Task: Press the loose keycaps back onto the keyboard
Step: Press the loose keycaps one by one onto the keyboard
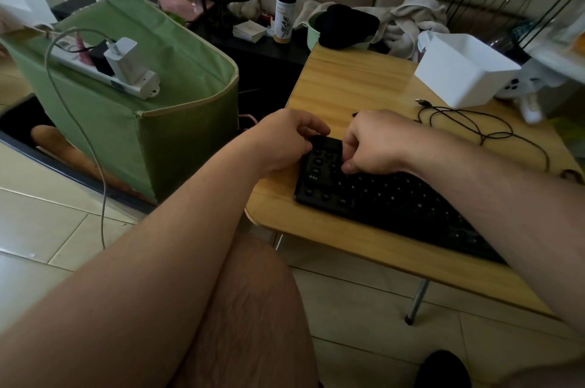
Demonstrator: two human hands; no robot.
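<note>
Bare knee lowest; both my hands, left and right, curl fingers onto the keyboard's far-left keys; can't tell what they pinch.

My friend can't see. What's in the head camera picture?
Two bare hands, left hand and right hand, work with curled fingers at the far-left corner of a black keyboard on a small wooden table. A white box and black cable lie behind.

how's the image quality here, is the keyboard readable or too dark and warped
Head view: the keyboard is underexposed, with only a few letter legends faintly legible; the left hand and right hand look soft over its far-left corner; wide-angle distortion bends the table edges; the upper-right corner is smeared.
</note>
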